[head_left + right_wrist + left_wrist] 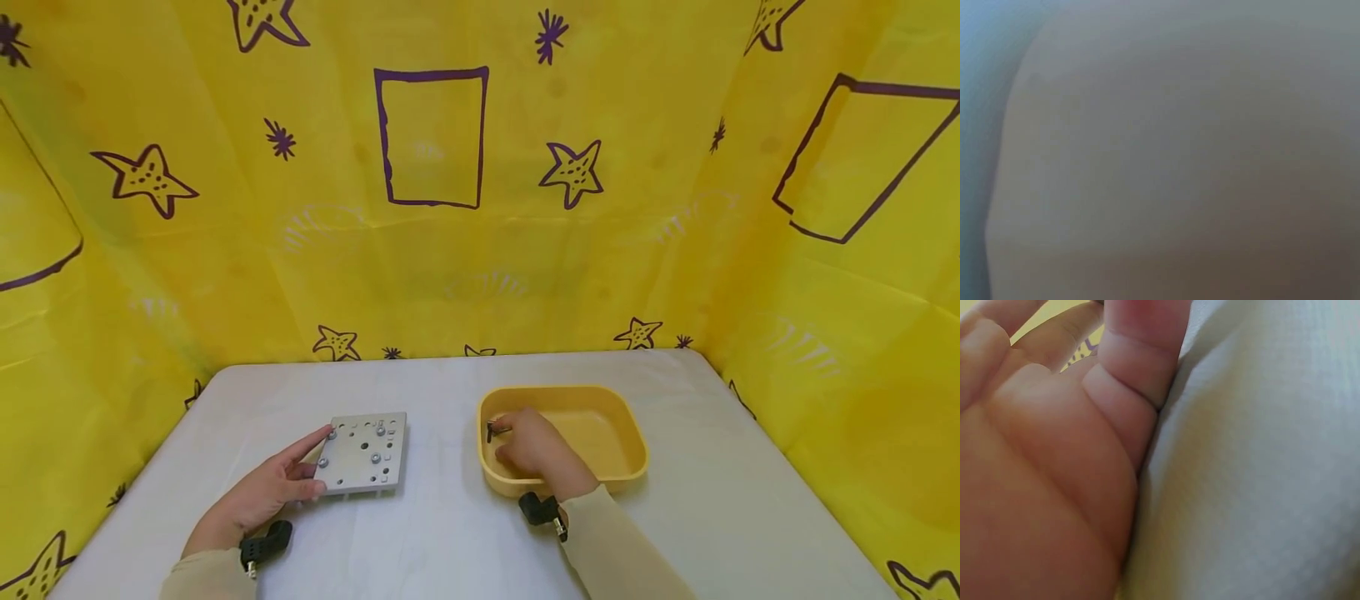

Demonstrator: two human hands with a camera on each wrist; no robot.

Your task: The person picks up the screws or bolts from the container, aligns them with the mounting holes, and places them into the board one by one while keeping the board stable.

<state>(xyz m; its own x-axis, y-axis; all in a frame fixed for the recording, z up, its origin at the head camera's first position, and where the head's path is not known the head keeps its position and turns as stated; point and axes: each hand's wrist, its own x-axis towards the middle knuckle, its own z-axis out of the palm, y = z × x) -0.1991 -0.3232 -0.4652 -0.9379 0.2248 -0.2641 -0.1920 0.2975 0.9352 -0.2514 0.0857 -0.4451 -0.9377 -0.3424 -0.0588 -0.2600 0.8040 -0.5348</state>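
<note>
A square light-grey metal plate (351, 457), with several holes and bolt heads on its top face, sits left of the middle in the head view. My left hand (258, 500) holds its left side, index finger at the far corner and thumb at the near corner. The left wrist view shows that palm and fingers (1141, 350) close to the white surface. My right hand (536, 450) reaches into a yellow plastic tray (630, 433), thumb and index finger apart. Small black pieces (490, 432), like screws, lie right at its index fingertip. Only a blur fills the right wrist view.
A white-covered table (442, 533) bears the plate and the tray, with a strip of cloth between them. Yellow curtains (435, 275) with drawn stars enclose the back and both sides. Each wrist carries a small black camera (266, 542).
</note>
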